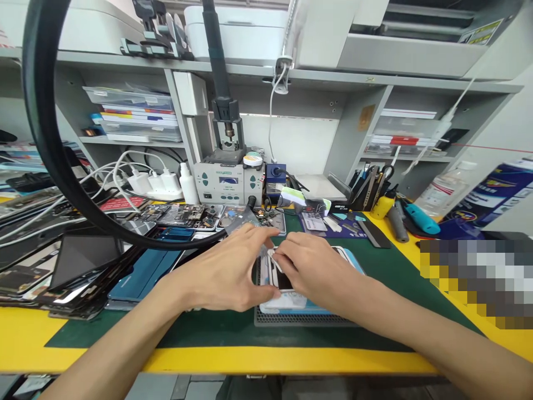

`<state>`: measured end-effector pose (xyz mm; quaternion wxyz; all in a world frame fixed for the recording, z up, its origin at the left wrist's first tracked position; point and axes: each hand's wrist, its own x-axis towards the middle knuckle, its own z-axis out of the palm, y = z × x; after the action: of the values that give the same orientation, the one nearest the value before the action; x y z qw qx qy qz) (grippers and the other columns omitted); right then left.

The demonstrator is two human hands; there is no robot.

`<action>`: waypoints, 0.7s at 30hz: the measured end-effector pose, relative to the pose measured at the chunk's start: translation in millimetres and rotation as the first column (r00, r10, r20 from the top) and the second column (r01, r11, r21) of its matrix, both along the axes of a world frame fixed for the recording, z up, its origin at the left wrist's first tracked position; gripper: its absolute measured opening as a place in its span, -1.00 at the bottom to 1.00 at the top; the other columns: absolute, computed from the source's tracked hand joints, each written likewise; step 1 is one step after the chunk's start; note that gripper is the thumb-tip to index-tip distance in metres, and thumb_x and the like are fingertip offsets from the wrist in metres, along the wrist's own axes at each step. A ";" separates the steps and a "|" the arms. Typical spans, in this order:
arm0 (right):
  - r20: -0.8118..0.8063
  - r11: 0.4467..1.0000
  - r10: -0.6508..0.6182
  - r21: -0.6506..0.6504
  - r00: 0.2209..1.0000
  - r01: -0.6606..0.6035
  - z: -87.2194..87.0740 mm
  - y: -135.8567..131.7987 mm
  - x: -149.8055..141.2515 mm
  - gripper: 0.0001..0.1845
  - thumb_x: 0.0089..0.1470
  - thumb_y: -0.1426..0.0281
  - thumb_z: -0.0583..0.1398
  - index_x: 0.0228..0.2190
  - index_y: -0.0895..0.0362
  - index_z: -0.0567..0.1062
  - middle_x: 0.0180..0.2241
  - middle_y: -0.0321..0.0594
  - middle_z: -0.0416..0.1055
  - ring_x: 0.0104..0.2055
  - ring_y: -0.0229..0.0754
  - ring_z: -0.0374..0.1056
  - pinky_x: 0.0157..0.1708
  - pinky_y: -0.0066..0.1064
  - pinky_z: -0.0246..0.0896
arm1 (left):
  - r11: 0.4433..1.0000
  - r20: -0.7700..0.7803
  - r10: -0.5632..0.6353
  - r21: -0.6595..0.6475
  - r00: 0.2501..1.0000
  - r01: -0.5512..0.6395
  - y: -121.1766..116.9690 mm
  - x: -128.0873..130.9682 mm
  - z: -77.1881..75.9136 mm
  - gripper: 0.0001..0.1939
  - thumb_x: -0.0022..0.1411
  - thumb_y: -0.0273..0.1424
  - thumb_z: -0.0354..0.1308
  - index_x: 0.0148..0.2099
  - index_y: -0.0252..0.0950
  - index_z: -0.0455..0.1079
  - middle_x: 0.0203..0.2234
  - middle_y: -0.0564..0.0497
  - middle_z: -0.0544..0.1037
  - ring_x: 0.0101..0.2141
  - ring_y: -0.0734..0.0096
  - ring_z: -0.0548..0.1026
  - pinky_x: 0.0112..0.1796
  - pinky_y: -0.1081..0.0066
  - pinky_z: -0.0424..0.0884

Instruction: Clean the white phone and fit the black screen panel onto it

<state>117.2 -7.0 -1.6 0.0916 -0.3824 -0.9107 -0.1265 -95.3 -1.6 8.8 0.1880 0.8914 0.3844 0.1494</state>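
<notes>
A white-framed phone (pixel 285 282) with a dark face lies on a blue-and-white pad (pixel 287 303), mostly hidden by my right hand. My left hand (pixel 227 266) curves around the phone's left end, thumb and fingers apart. Its thumb rests by the near edge, and its index finger reaches past the far edge. Above the phone's left end, my right hand (pixel 314 266) is closed in a pinch on a small white piece (pixel 271 253), too small to name. Beneath the pad is a dark perforated mat (pixel 306 320).
Stacked phones and parts (pixel 145 266) crowd the left. A rework station (pixel 229 183) stands behind, with circuit boards (pixel 183 215) before it. A black ring (pixel 41 111) arcs across the upper left. Tools (pixel 375 183), a metal strip (pixel 373 230) and a bottle (pixel 443 189) are at right.
</notes>
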 end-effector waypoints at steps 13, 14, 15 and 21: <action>0.110 0.977 -0.184 0.128 0.977 0.170 -6.4 -6.8 42.5 -0.77 0.07 0.72 0.15 -0.41 0.17 0.46 -0.39 -0.05 0.42 -0.32 0.03 0.33 -0.36 -0.26 0.02 | 0.999 -0.014 0.010 -0.030 1.000 -0.011 0.1 0.2 1.4 -0.10 0.18 -0.04 0.30 0.45 -0.17 0.07 0.19 -0.16 0.43 0.20 -0.07 0.41 0.13 0.07 0.43; 0.110 0.973 -0.206 0.131 0.972 0.191 -5.9 -7.3 48.1 -0.78 0.11 0.69 0.14 -0.40 0.17 0.46 -0.38 -0.06 0.42 -0.32 0.02 0.33 -0.35 -0.26 0.03 | 1.000 -0.009 0.009 -0.022 1.000 -0.010 0.2 -0.1 1.1 -0.10 0.17 -0.04 0.30 0.45 -0.17 0.08 0.18 -0.17 0.44 0.20 -0.08 0.42 0.13 0.07 0.43; 0.109 0.968 -0.227 0.133 0.968 0.212 -5.3 -7.9 54.0 -0.80 0.16 0.66 0.14 -0.39 0.17 0.46 -0.38 -0.06 0.42 -0.32 0.01 0.33 -0.34 -0.26 0.03 | 1.000 -0.001 0.006 -0.015 1.000 -0.006 0.2 -0.4 0.8 -0.11 0.17 -0.04 0.30 0.44 -0.18 0.09 0.17 -0.17 0.45 0.19 -0.09 0.43 0.12 0.06 0.43; 0.134 0.944 -0.314 0.146 0.940 0.294 -1.6 -11.1 83.7 -0.76 0.30 0.56 0.11 -0.42 0.17 0.46 -0.42 -0.10 0.41 -0.35 -0.03 0.35 -0.32 -0.28 0.04 | 1.000 0.029 -0.013 -0.010 0.999 0.014 -0.2 -1.2 1.6 -0.16 0.16 -0.02 0.29 0.40 -0.18 0.17 0.18 -0.17 0.46 0.11 -0.08 0.50 0.02 0.09 0.49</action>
<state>200.9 -18.1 -3.2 0.0232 -0.5012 -0.8353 -0.2248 -96.5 -1.9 10.4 0.1991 0.8907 0.3763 0.1593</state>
